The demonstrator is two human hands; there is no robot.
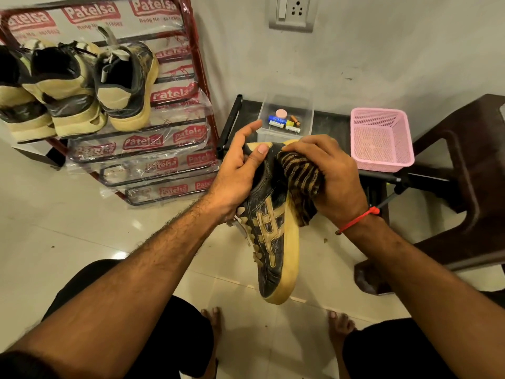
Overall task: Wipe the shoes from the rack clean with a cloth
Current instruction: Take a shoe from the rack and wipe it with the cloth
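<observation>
One black-and-tan shoe (273, 236) is mid-wipe, held in the air above the floor: the left hand (237, 173) grips its heel, the right hand (328, 173) presses a striped cloth (300, 176) against its side. Three shoes (79, 86) wait on the rack's (191, 86) top shelf, so most of the job looks undone

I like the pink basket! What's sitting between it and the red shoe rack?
In the head view, a clear box with batteries and small bits sits between the shoe rack and the pink basket, on a dark low table.
</observation>
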